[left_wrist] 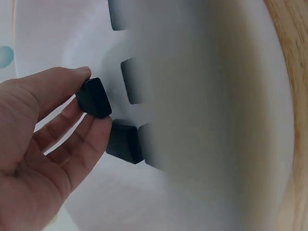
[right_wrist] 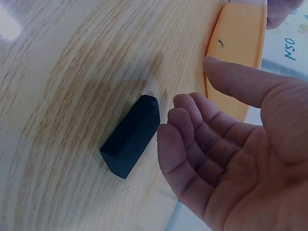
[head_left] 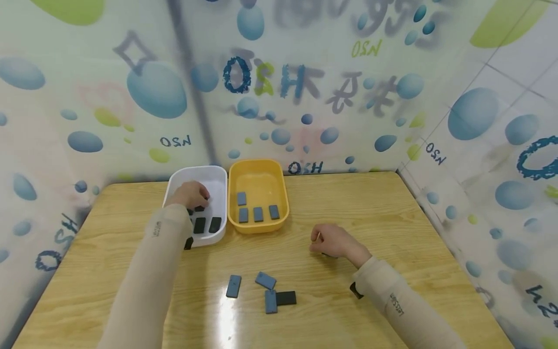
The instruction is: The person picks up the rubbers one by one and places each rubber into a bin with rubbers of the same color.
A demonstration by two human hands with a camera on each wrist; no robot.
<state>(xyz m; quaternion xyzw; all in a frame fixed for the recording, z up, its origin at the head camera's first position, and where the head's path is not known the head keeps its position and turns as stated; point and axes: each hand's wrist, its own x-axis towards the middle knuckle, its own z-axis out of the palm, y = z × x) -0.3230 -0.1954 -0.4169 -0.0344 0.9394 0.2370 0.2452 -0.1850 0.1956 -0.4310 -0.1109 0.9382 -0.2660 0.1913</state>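
Note:
My left hand (head_left: 190, 195) reaches into the white bin (head_left: 221, 191). Its thumb and fingertips pinch a small black block (left_wrist: 95, 97), held above the bin floor in the left wrist view. Several more black blocks (head_left: 199, 225) lie in that bin, some partly hidden by the hand and sleeve. Over the table to the right, my right hand (head_left: 335, 241) holds nothing, with its fingers loosely bent and the thumb apart. Close to those fingertips, a black block (right_wrist: 132, 137) lies on the wood; the hand covers most of it in the head view.
Beside the white bin stands a yellow bin (head_left: 257, 182) with several blue-grey blocks (head_left: 258, 214) inside. Nearer the front of the wooden table (head_left: 379, 203) lie a blue-grey block (head_left: 233, 286), two others, and a black block (head_left: 286, 298). A patterned curtain (head_left: 261, 116) hangs behind.

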